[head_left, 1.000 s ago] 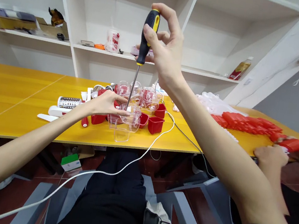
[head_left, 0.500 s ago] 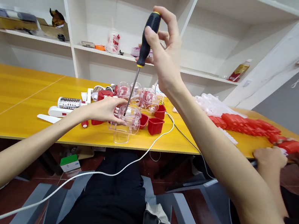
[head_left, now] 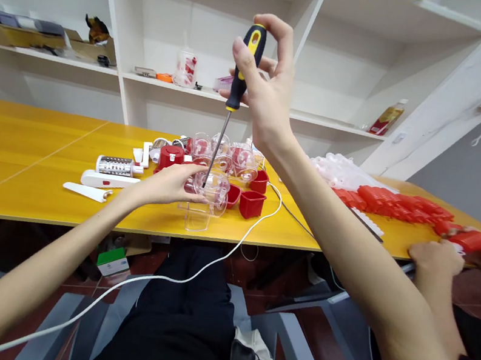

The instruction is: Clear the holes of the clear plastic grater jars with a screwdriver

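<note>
My right hand [head_left: 268,86] grips the black and yellow handle of a screwdriver [head_left: 247,61], held almost upright. Its tip reaches down to a clear plastic housing [head_left: 215,191] near the table's front edge. With thumb and fingers, my left hand [head_left: 170,183] clasps that housing from the left. Two red square cups [head_left: 251,204] lie just right of it. Behind it are several more clear housings [head_left: 218,150] and a red round part [head_left: 170,157]. To the left rest a metal grater drum [head_left: 116,166], a white handle part [head_left: 106,180] and a white tapered piece [head_left: 85,191].
A white cable [head_left: 186,281] runs over the table edge and across my lap. At the right, a co-worker's hands [head_left: 437,259] hold a red part, near a row of red parts [head_left: 395,205] and white plastic pieces [head_left: 345,176]. White shelves [head_left: 324,119] stand behind the table.
The screwdriver handle has turned, so its yellow inlay now faces me. My hands keep their places on the tool and the clear housing. The view has shifted slightly.
</note>
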Demonstrator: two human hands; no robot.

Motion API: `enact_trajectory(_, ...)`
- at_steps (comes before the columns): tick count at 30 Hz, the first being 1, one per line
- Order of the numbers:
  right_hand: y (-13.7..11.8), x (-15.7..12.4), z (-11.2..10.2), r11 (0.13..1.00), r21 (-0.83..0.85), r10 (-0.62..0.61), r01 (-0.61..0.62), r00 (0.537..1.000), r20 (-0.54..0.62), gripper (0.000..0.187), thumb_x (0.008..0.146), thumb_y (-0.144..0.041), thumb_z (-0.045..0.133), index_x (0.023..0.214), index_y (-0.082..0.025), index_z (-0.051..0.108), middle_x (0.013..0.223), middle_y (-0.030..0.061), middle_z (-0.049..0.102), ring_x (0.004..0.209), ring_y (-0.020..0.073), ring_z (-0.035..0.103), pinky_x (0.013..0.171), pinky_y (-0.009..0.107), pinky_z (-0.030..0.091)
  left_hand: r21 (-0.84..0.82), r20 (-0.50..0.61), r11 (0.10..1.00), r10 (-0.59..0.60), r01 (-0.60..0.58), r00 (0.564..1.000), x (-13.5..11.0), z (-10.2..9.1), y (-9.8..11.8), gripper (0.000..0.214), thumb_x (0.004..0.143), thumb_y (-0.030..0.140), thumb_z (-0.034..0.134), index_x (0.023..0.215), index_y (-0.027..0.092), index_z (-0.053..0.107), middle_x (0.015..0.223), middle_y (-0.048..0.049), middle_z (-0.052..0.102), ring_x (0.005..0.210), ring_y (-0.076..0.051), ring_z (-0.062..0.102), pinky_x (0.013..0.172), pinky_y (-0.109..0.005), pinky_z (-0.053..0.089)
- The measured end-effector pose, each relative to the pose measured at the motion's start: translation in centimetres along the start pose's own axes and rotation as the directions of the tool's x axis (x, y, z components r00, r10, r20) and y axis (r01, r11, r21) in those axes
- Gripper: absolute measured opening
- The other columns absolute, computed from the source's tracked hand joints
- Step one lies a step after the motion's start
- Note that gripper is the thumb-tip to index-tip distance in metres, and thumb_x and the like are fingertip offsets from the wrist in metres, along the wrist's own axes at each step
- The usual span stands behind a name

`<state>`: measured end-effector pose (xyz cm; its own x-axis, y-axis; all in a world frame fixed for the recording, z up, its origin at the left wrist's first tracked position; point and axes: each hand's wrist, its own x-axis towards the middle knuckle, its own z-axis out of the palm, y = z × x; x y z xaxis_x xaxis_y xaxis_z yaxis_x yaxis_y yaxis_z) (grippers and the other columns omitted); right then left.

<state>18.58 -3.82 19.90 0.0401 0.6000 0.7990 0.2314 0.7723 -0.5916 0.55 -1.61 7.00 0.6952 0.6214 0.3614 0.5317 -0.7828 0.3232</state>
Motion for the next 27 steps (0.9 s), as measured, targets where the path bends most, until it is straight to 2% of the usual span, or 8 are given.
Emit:
enact_trajectory(4, 0.0, 0.4, -0.1, 0.999, -0.038, -0.015, 0.015, 1.000, -0.018, 0.035, 0.084, -0.048, 0.057, 0.116, -0.040, 0.044, 0.101, -0.0049, 0.068, 0.087, 0.0176, 0.071, 0.075, 0.035, 0.062, -0.062, -0.230, 0.997, -0.057, 0.044, 0.971, -1.9, 2.1, 0.1, 0.078, 0.080, 0.059, 0.073, 0.143, 0.023, 0.045, 0.148, -0.0152, 0.052, 0.138, -0.032, 0.050, 0.114, -0.048, 0.040)
enact_trajectory(7, 0.2, 0.8, -0.1, 0.997, 0.030, 0.065, -0.064, 0.998, -0.026, 0.033, 0.081, -0.044, 0.050, 0.114, -0.040, 0.043, 0.106, -0.0055, 0.069, 0.094, 0.0182, 0.071, 0.070, 0.034, 0.061, -0.176, -0.318, 0.983, -0.114, 0.059, 0.941, -3.0, 3.7, -0.2, 0.085, 0.080, 0.054, 0.075, 0.149, 0.024, 0.034, 0.149, -0.0158, 0.049, 0.138, -0.031, 0.048, 0.114, -0.048, 0.041)
enact_trajectory(10, 0.5, 1.0, 0.0, 0.994, 0.043, 0.103, -0.100, 0.992, -0.075, 0.032, 0.078, -0.046, 0.051, 0.108, -0.039, 0.044, 0.101, -0.0043, 0.069, 0.092, 0.0202, 0.070, 0.062, 0.034, 0.059, -0.260, -0.315, 0.964, -0.130, 0.046, 0.940, -3.4, 4.4, -0.7, 0.093, 0.080, 0.050, 0.075, 0.153, 0.025, 0.024, 0.152, -0.0170, 0.043, 0.138, -0.031, 0.048, 0.114, -0.045, 0.042)
enact_trajectory(13, 0.8, 1.0, -0.1, 0.996, -0.077, 0.032, -0.041, 0.993, -0.114, 0.035, 0.076, -0.053, 0.063, 0.105, -0.040, 0.049, 0.090, -0.0037, 0.067, 0.087, 0.0201, 0.068, 0.062, 0.033, 0.058, -0.303, -0.251, 0.951, -0.136, 0.056, 0.958, -3.4, 4.3, -1.0, 0.101, 0.078, 0.051, 0.077, 0.155, 0.025, 0.018, 0.155, -0.0177, 0.039, 0.140, -0.033, 0.046, 0.113, -0.045, 0.043)
enact_trajectory(15, 1.0, 1.0, -0.4, 0.989, -0.146, -0.031, 0.014, 0.993, -0.113, 0.036, 0.075, -0.052, 0.068, 0.104, -0.040, 0.052, 0.079, -0.0042, 0.063, 0.081, 0.0196, 0.067, 0.061, 0.032, 0.058, -0.318, -0.223, 0.945, -0.157, 0.081, 0.962, -3.3, 4.2, -1.0, 0.101, 0.076, 0.053, 0.078, 0.154, 0.024, 0.020, 0.153, -0.0184, 0.042, 0.139, -0.034, 0.047, 0.112, -0.046, 0.044)
enact_trajectory(18, 1.3, 1.5, -1.1, 0.991, -0.123, -0.060, 0.046, 0.992, -0.107, 0.033, 0.076, -0.037, 0.066, 0.105, -0.036, 0.053, 0.071, -0.0047, 0.059, 0.072, 0.0193, 0.067, 0.054, 0.031, 0.057, -0.314, -0.251, 0.945, -0.173, 0.089, 0.952, -3.2, 4.3, -0.5, 0.092, 0.076, 0.054, 0.077, 0.148, 0.023, 0.029, 0.150, -0.0179, 0.046, 0.137, -0.034, 0.049, 0.112, -0.047, 0.043)
enact_trajectory(22, 2.7, 2.5, -2.1, 0.995, -0.040, 0.084, -0.088, 0.991, -0.107, 0.031, 0.077, -0.031, 0.056, 0.106, -0.033, 0.046, 0.085, -0.0035, 0.066, 0.069, 0.0189, 0.068, 0.053, 0.033, 0.057, -0.267, -0.352, 0.959, -0.192, 0.098, 0.916, -3.2, 4.3, 0.6, 0.079, 0.079, 0.057, 0.073, 0.140, 0.024, 0.037, 0.144, -0.0152, 0.050, 0.130, -0.033, 0.054, 0.108, -0.049, 0.045)
enact_trajectory(27, 5.2, 2.8, -3.0, 0.976, 0.041, 0.218, -0.214, 0.964, -0.152, 0.038, 0.075, -0.037, 0.066, 0.104, -0.031, 0.043, 0.077, -0.0047, 0.063, 0.077, 0.0185, 0.071, 0.059, 0.028, 0.059, -0.220, -0.390, 0.963, -0.236, 0.159, 0.890, -3.3, 3.9, 1.2, 0.075, 0.077, 0.060, 0.072, 0.133, 0.022, 0.042, 0.132, -0.0131, 0.059, 0.118, -0.032, 0.061, 0.098, -0.049, 0.050)
